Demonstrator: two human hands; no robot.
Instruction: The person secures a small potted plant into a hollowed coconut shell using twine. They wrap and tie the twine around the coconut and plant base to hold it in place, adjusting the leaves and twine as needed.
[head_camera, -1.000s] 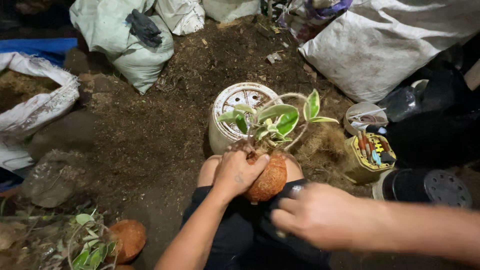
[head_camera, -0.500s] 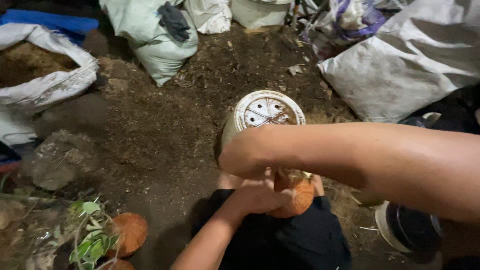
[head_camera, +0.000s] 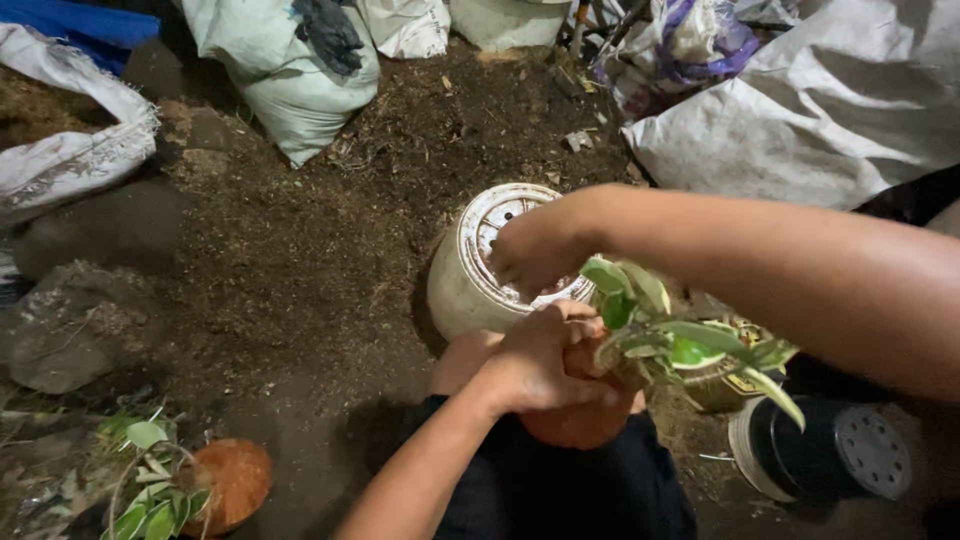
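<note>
My left hand (head_camera: 545, 360) grips a round orange-brown root ball (head_camera: 580, 425) that rests on my lap. A small plant (head_camera: 690, 350) with green-and-cream leaves grows out of it and leans right. My right hand (head_camera: 535, 245) reaches in from the right, across the plant. It rests on the holed base of a dirty white pot (head_camera: 460, 290), which lies tipped on the soil just beyond my knees. Its fingers curl down against the base, and whether they grip anything is hidden.
Dark loose soil (head_camera: 300, 250) covers the ground. A black plastic pot (head_camera: 830, 450) lies at lower right beside a yellow packet (head_camera: 730, 385). A second orange ball with a leafy plant (head_camera: 225, 485) sits lower left. Filled sacks (head_camera: 290, 70) ring the back and sides, and a rock (head_camera: 70, 330) lies left.
My right arm has swung from near my lap, over the plant, to the white pot. The plant's leaves, hidden by the arm half a second ago, show again and lean right.
</note>
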